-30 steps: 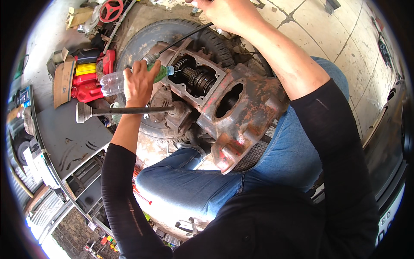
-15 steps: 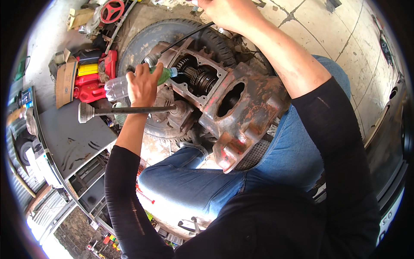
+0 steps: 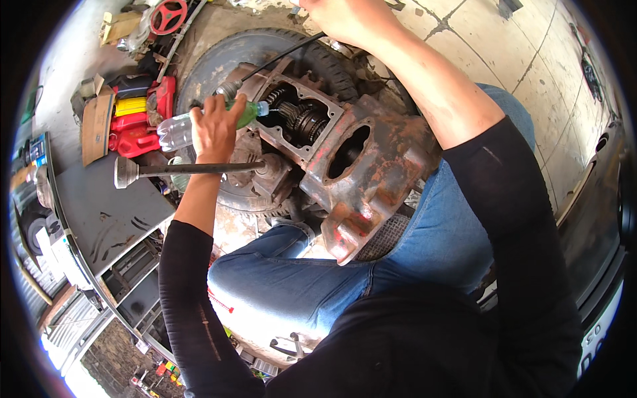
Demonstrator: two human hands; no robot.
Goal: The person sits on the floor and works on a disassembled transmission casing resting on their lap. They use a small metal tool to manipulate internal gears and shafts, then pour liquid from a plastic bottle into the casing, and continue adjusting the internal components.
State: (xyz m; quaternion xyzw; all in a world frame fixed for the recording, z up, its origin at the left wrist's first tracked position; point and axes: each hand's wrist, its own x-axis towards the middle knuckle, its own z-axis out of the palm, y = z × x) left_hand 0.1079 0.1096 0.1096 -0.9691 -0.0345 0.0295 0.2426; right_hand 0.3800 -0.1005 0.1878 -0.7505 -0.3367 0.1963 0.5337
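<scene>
My left hand is closed around a clear plastic bottle with a green band. The bottle lies nearly level, its bluish neck over the open housing. Inside the opening of the rusty gearbox, dark metal gears show. At the top edge, my right hand curls over the far end of a thin dark axle shaft that runs out of the gearbox; its fingertips are partly cut off. A second shaft with a flared end sticks out to the left, beside my left wrist.
A large tyre lies under and behind the gearbox. Red containers and a cardboard piece are on the left, near a grey metal sheet. My jean-clad legs flank the gearbox. A dark car body is at right.
The whole view has shifted slightly to the left. Both hands keep their holds, and the bottle stays tipped over the gearbox opening.
</scene>
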